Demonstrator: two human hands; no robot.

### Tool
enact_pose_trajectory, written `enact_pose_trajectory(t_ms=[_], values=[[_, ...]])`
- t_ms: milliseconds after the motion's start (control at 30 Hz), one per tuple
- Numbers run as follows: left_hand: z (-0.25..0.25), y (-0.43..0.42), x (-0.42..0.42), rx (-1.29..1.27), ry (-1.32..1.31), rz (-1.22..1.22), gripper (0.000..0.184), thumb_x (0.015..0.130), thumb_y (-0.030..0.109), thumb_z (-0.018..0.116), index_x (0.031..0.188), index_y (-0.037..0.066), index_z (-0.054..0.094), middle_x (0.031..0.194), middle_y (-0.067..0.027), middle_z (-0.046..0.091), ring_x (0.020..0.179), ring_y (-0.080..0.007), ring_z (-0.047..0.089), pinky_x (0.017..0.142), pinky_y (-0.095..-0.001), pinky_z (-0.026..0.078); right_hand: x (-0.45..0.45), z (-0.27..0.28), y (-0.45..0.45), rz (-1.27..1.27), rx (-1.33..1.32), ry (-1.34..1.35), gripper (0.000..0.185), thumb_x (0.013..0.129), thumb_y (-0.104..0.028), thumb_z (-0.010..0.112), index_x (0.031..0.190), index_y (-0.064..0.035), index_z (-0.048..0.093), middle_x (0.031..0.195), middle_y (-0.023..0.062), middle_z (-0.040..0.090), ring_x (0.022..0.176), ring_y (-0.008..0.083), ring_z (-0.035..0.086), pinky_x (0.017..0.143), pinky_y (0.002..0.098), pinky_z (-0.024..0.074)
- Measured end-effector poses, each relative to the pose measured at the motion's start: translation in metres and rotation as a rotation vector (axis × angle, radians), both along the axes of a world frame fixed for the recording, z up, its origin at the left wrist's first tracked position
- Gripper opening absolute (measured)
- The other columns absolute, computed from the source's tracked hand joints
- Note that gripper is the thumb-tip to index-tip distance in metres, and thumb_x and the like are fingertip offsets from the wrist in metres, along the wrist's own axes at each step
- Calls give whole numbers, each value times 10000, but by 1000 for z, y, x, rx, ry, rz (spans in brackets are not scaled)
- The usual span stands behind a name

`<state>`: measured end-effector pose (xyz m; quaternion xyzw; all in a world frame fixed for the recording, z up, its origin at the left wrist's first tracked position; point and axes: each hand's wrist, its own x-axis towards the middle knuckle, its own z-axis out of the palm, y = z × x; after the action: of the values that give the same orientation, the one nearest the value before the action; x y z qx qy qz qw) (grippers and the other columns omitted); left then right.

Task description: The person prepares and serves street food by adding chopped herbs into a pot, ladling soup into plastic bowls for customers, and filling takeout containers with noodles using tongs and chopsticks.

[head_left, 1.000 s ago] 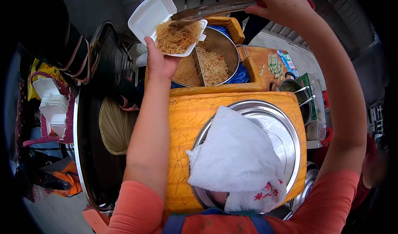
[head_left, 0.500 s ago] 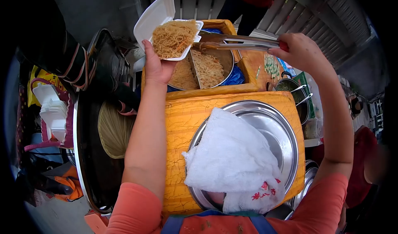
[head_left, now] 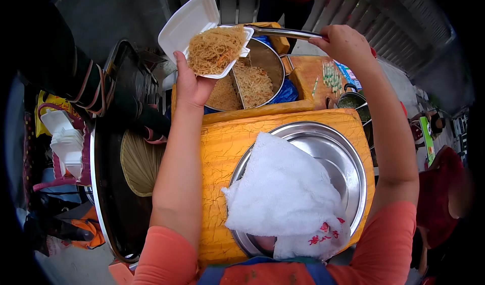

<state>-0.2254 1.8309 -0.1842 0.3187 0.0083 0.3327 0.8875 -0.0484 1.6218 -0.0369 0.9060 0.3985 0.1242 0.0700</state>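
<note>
My left hand (head_left: 193, 87) is closed on a white foam takeaway box (head_left: 188, 23), with its lid standing up at the left. A heap of thin brown noodles (head_left: 214, 52) fills the box. In my closed right hand (head_left: 344, 41) are metal tongs (head_left: 288, 32), held almost level. Their tips reach the right side of the box by the noodles; whether they grip any is hidden. Below the box stands a round metal pot (head_left: 275, 68) with a divider. Paler noodles (head_left: 253, 85) lie in its right half and fine noodles (head_left: 221, 94) in its left.
A white towel (head_left: 283, 189) lies over a round steel tray (head_left: 348, 176) on a yellow-wrapped box (head_left: 214, 184). To the left are a fan (head_left: 139, 164) on a dark pan and stacked foam boxes (head_left: 67, 141). A person (head_left: 288, 2) stands beyond the pot.
The tongs have risen from the pot's rim to the box's right edge, and my right hand has moved up and slightly left. The box has shifted slightly right.
</note>
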Motion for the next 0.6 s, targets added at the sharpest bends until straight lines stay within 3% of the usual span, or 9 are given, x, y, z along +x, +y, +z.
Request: enact_pose_trajectory(t_ms=[167,233,333,500,600], values=[[-4,4,-4,-34,-47,-13,734,855,668,195,1398,174,211,1381,-119,348,1263,-324,360,958,-562,366,-2,26,-20,64,256,-74,465,827,-504,560,973,-76,667,787,96,654,714,188,633,644,302,510],[-3,5,-3,-43,-74,13,724,858,659,212,1396,174,218,1381,-116,348,1264,-319,358,976,-550,355,-12,48,-34,-26,70,-90,443,808,-481,602,964,-70,662,795,103,652,708,189,625,632,291,496],[-4,8,-3,-57,-138,58,694,867,624,279,1376,154,253,1361,-107,371,1247,-307,380,1001,-527,349,-15,45,-60,73,-22,-152,425,775,-465,645,927,-69,661,791,105,648,727,193,618,625,286,483],[-5,6,-2,-15,-138,103,688,853,612,362,1353,143,297,1333,-93,405,1219,-293,414,1005,-506,358,-30,1,-42,165,12,14,428,774,-416,643,911,-10,640,802,155,634,774,286,614,712,366,482],[-6,8,0,-32,-129,145,715,827,631,401,1351,154,301,1326,-90,412,1224,-293,409,1004,-508,357,-40,18,-41,73,-5,27,393,782,-404,640,899,-30,664,768,144,641,739,288,619,696,365,487]])
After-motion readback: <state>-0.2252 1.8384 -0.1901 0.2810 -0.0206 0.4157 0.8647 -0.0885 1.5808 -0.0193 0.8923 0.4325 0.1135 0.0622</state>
